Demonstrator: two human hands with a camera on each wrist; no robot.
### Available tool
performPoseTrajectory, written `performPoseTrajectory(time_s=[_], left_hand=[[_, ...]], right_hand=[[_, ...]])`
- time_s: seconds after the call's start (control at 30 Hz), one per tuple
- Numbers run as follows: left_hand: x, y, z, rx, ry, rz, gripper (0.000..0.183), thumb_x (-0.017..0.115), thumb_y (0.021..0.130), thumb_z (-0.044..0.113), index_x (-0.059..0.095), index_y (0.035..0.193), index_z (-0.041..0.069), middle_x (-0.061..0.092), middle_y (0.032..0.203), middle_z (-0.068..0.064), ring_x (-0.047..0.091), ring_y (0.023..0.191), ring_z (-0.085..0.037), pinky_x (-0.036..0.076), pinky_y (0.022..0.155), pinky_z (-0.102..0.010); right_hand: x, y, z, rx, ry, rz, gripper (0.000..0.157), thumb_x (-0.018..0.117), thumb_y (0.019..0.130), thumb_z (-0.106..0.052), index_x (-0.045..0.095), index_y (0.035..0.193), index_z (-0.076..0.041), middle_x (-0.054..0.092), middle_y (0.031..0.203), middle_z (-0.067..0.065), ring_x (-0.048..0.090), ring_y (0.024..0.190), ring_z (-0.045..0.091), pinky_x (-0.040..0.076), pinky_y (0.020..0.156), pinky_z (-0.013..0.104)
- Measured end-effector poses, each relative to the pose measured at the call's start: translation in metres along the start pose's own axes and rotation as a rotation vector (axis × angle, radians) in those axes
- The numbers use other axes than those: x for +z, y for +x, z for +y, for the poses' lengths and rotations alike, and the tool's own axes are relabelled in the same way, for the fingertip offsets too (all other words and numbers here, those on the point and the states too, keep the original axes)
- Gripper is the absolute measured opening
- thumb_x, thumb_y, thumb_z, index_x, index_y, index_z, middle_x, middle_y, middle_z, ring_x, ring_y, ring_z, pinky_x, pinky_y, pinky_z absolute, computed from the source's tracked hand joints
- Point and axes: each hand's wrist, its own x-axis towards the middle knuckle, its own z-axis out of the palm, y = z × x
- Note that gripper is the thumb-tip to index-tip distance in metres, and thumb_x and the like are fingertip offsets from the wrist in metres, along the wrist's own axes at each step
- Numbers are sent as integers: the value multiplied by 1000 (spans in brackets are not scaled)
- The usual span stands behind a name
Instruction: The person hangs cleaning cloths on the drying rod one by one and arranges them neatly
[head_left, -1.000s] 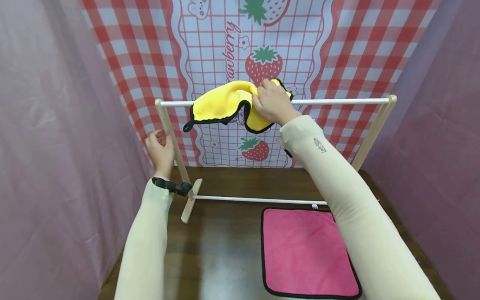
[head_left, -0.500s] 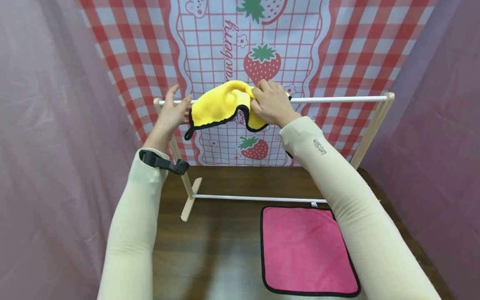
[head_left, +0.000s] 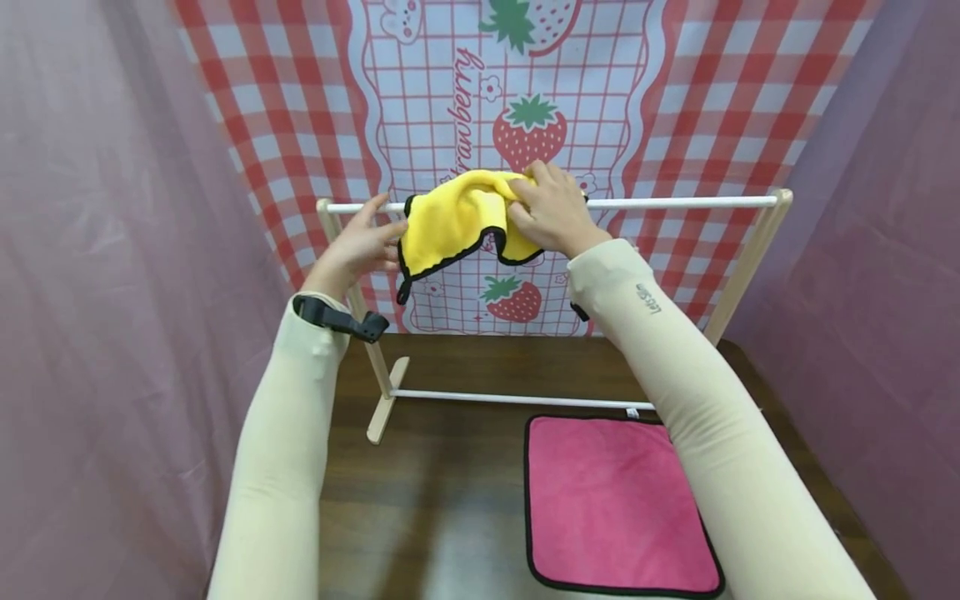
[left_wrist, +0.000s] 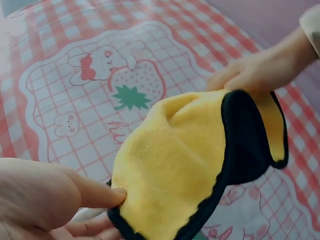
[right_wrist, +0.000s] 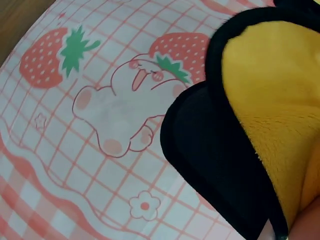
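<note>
A yellow towel (head_left: 450, 225) with black edging and a small corner loop lies bunched over the rack's white top bar (head_left: 675, 202). My right hand (head_left: 553, 208) grips the bunched cloth near its right end. My left hand (head_left: 360, 248) is at the towel's left edge. In the left wrist view, the left thumb (left_wrist: 102, 194) presses on the yellow face while fingers lie behind the edge, pinching it. A dark underside (right_wrist: 210, 150) shows beneath the yellow face in the right wrist view, where only a sliver of the right hand appears.
The rack has wooden legs (head_left: 738, 271) on both sides and a white lower bar (head_left: 510, 399). A pink cloth (head_left: 611, 500) with black edging lies flat on the brown floor (head_left: 427, 508). Behind hangs a strawberry-print checked sheet (head_left: 720, 92); pinkish curtains (head_left: 112, 292) stand at both sides.
My left hand has risen from beside the left leg to the towel's left edge and pinched it. That edge has shifted slightly right. The right hand stays on the cloth.
</note>
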Motion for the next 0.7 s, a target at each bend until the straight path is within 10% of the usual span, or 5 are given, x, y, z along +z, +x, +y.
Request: performPoseTrajectory(time_s=[0.2, 0.47, 0.6, 0.7], left_hand=[[0, 1, 4, 93, -220, 136, 52, 64, 96, 3, 53, 145, 13, 59, 126, -16, 63, 96, -18, 56, 76, -22], [-2, 0, 10, 160, -437, 163, 45, 60, 95, -3, 56, 140, 5, 50, 146, -16, 65, 81, -7, 56, 68, -17], [-1, -1, 10, 187, -458, 170, 46, 60, 95, -4, 55, 140, 4, 5, 163, 0, 62, 83, -6, 55, 69, -16], [0, -1, 9, 206, -458, 170, 46, 60, 95, -4, 54, 140, 4, -23, 154, 9, 61, 88, -6, 55, 71, -16]], right_hand=[[-7, -2, 2, 9, 110, -3, 46, 42, 98, -26, 57, 134, -3, 48, 133, 20, 41, 121, 38, 29, 106, 54], [-32, -19, 14, 94, 441, 146, 49, 57, 97, -21, 49, 145, -11, 44, 143, 14, 33, 132, 29, 23, 112, 43], [-42, -39, 28, 217, 614, 432, 44, 61, 93, -12, 56, 136, -8, 58, 113, 5, 52, 100, 15, 42, 87, 26], [-42, -57, 37, 325, 527, 470, 39, 60, 94, -16, 57, 132, -7, 61, 92, 5, 54, 75, 14, 42, 65, 23]])
